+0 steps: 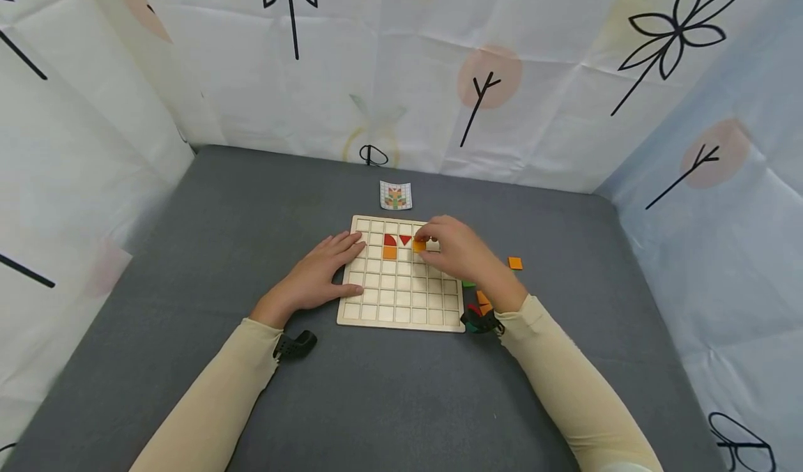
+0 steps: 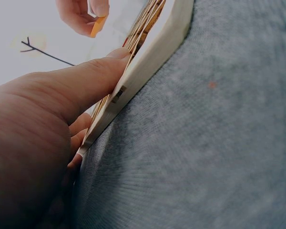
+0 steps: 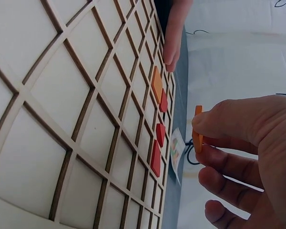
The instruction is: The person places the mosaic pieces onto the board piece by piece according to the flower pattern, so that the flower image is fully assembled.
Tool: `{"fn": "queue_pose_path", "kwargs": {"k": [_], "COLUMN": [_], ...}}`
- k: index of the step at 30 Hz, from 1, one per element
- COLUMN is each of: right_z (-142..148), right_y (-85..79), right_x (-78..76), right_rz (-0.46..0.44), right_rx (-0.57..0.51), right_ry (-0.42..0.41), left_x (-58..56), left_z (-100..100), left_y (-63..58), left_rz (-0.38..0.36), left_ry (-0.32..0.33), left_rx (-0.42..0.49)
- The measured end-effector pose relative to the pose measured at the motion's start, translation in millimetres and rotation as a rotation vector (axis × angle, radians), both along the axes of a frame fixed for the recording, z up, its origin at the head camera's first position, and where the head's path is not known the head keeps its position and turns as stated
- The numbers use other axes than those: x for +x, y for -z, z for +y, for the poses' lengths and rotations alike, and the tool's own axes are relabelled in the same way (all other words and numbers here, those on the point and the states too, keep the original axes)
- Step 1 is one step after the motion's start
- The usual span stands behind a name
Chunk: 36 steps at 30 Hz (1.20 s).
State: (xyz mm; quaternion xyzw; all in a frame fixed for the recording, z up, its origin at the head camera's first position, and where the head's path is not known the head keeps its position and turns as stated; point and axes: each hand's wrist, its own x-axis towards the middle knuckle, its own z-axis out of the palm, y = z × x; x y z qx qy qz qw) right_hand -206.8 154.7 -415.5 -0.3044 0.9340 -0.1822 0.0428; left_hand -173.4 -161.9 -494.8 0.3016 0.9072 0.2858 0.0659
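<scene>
A wooden grid board (image 1: 401, 314) with square cells lies in front of the person. The left hand (image 1: 318, 271) rests along its left edge, fingers spread, with the thumb (image 2: 93, 81) on the rim. Between thumb and fingers the right hand (image 1: 461, 249) pinches an orange square tile (image 3: 197, 129), held just above the board's upper right part. In the cells near the far side sit an orange square (image 1: 389, 252), a red quarter-circle (image 1: 389, 240) and a red triangle (image 1: 405, 239). Another red piece (image 3: 155, 159) shows in the right wrist view; the right hand hides it in the head view.
Behind the board lies a small pattern card (image 1: 396, 196) with a coloured design. Loose tiles are right of the board: an orange square (image 1: 515, 263) and, partly under the right wrist, orange (image 1: 483, 300), red and green ones. Patterned cloth walls (image 1: 401, 74) surround the grey table (image 1: 376, 402).
</scene>
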Motion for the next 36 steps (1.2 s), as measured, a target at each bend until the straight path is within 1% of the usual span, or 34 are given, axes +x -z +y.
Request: {"fn": "queue_pose_path", "kwargs": {"k": [6,13,20,26,36], "right_z": [-6,-13,-20,-23,-26], "right_y": [4.3,10.2,15.1,19.2,25.2], "right_x": [-2.5,-5.6,-8.0,-9.0,-12.1], "right_rz": [-0.023,0.011,-0.010,0.010,0.009], "right_rx": [0.006,0.003,0.025,0.041,0.055], "right_ry": [-0.004,-0.031,-0.023,-0.035,-0.056], "left_x": [-0.9,-2.1,-0.8,-1.2,-0.8], "left_z": [0,-1,0,0,0], "left_y": [0.8,2.1,1.1,1.5,0.0], "left_rz": [0.006,0.006,0.000,-0.002,-0.003], "left_ry": [0.002,-0.005,-0.002,-0.006,-0.002], "left_rx": [0.000,-0.006,-0.009,-0.012,-0.012]}}
